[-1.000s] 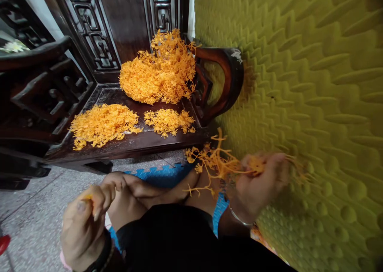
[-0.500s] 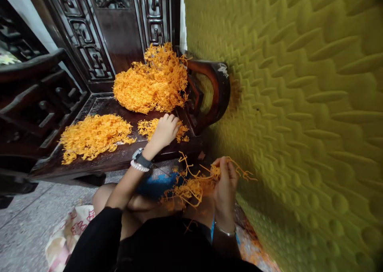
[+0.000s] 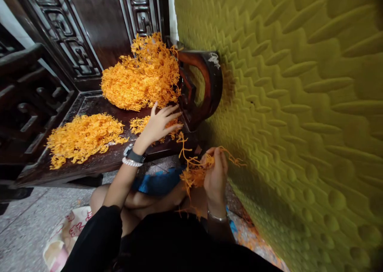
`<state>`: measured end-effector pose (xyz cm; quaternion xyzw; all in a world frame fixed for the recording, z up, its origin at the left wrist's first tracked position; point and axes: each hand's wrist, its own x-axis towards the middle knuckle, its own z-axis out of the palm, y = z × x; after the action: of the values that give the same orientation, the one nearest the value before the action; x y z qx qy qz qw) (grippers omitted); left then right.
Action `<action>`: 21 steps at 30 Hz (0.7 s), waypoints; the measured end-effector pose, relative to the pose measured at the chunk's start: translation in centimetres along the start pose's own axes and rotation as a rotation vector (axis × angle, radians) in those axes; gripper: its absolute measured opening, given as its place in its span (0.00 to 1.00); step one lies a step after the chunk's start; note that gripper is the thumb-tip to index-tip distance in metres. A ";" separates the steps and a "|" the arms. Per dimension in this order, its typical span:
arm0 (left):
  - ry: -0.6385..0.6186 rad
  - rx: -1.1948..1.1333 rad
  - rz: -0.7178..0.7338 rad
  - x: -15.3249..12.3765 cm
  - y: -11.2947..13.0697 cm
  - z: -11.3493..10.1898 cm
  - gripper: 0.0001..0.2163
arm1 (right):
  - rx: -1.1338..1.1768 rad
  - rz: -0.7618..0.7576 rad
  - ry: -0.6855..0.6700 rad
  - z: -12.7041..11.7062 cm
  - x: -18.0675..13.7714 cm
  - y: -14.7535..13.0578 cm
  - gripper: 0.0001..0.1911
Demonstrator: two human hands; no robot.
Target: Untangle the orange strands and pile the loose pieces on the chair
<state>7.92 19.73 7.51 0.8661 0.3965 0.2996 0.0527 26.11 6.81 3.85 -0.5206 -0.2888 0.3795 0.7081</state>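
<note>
Down by the green wall, the right hand (image 3: pixel 214 175) is closed on a tangle (image 3: pixel 194 172) of orange strands, thumb and fingers pinching its top while loose ends trail left and downward over the lap. The left hand (image 3: pixel 158 122) is stretched forward over the bench (image 3: pixel 98 162), fingers spread and gripping nothing, its palm resting on or just above the small pile (image 3: pixel 140 124) of orange bits at the seat's front right; I cannot tell whether it presses down. A watch (image 3: pixel 134 155) and a bead bracelet sit on that wrist, and a thin bangle (image 3: pixel 218 217) circles the right one. Left of the small pile, well apart from it, lies a wider flat pile (image 3: pixel 82 136). Behind both, against the carved backrest, a big heap (image 3: pixel 140 74) rises and leans on the curved armrest (image 3: pixel 209 80). The person sits on the floor in dark clothes, knees bare, on a blue mat (image 3: pixel 158 182). A printed bag (image 3: pixel 64 240) lies on the speckled floor at the left. The padded wall (image 3: pixel 299 124) fills the right side.
</note>
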 end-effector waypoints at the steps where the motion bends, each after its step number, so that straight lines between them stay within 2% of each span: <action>1: 0.128 -0.073 -0.034 -0.9 1.3 -0.6 0.15 | -0.010 -0.009 -0.010 0.1 0.0 0.1 0.18; 3: 0.412 -0.268 -0.163 -3.3 4.6 -1.7 0.12 | -0.049 -0.048 -0.025 0.5 0.0 0.4 0.18; 4: 0.506 -0.335 -0.208 -4.7 6.2 -2.0 0.13 | -0.064 -0.070 -0.035 0.7 -0.1 0.6 0.17; 5: 0.512 -0.379 -0.221 -6.0 7.9 -2.2 0.13 | -0.068 -0.086 -0.048 0.9 -0.3 0.7 0.17; 6: 0.404 -0.406 -0.201 -7.2 9.3 -2.2 0.13 | -0.060 -0.092 -0.057 1.2 -0.6 0.8 0.16; 9: 0.038 -0.487 -0.337 -9.6 12.1 -1.1 0.11 | -0.021 -0.080 -0.079 2.0 -2.1 0.6 0.17; 11: -0.080 -0.606 -0.441 -10.1 12.6 0.1 0.11 | -0.028 -0.060 -0.105 2.4 -3.3 0.0 0.17; 13: -0.094 -0.745 -0.500 -10.1 12.5 1.1 0.12 | -0.079 -0.062 -0.157 2.6 -4.3 -0.8 0.17; 16: -0.003 -0.875 -0.603 -10.2 12.2 2.0 0.17 | -0.168 -0.113 -0.281 2.4 -5.1 -1.7 0.14; 19: 0.067 -1.019 -0.685 -11.1 12.4 2.0 0.25 | -0.206 -0.239 -0.455 1.9 -5.0 -1.9 0.13; 21: 0.032 -1.181 -0.698 -12.1 12.7 2.1 0.29 | -0.190 -0.336 -0.566 1.6 -4.9 -1.6 0.13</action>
<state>11.26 2.69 4.18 0.5091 0.4236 0.4439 0.6036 22.57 3.27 5.79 -0.4035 -0.5898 0.3582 0.6009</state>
